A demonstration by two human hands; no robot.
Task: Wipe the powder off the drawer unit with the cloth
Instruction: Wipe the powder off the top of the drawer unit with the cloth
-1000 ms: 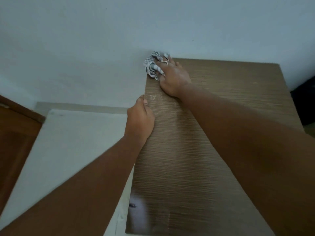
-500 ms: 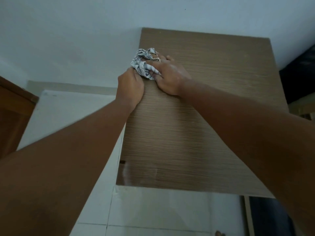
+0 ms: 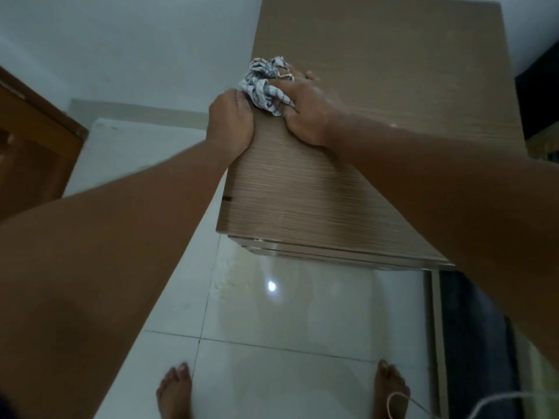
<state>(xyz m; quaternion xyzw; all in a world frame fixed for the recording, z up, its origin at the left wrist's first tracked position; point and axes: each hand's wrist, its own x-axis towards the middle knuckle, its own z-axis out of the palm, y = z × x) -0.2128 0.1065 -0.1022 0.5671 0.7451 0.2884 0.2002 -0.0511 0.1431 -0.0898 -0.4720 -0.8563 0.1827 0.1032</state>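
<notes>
The drawer unit (image 3: 393, 71) is a brown wood-grain cabinet whose flat top fills the upper right of the head view. A crumpled white cloth with dark stripes (image 3: 262, 83) lies at the top's left edge. My right hand (image 3: 305, 107) presses on it, with fingers spread into its folds. My left hand (image 3: 231, 122) is cupped against the left edge of the top, just below the cloth and touching it. Faint pale streaks show on the wood near my right wrist.
A glossy white tiled floor (image 3: 302, 313) lies below the unit, with my bare feet (image 3: 175, 391) at the bottom. A white surface (image 3: 127, 152) and a brown wooden door (image 3: 27, 140) are on the left. A dark mat (image 3: 472, 343) lies at the right.
My right hand has dragged the cloth from the back left corner toward me along the left edge. My left hand has come up against the cloth. The view has tilted down to show floor and feet.
</notes>
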